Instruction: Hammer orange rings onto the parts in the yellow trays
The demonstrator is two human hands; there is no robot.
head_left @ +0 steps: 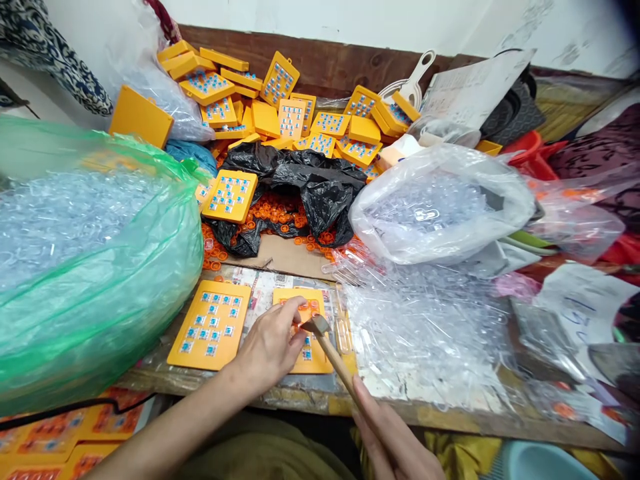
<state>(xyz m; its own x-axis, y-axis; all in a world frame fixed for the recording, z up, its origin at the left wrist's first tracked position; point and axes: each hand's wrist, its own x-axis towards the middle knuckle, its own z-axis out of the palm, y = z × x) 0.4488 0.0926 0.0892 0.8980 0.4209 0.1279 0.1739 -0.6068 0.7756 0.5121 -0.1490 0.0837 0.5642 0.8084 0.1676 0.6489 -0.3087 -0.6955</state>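
Green bag and white bag hold clear pieces; right hand grips hammer; left hand, grasp unclear.

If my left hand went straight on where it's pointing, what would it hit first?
The left hand would probably meet the orange pieces on the yellow board, though the hammer is close and depth is unclear.

A wooden-handled hammer tilts, metal head above a flat yellow board bearing orange and blue pieces.
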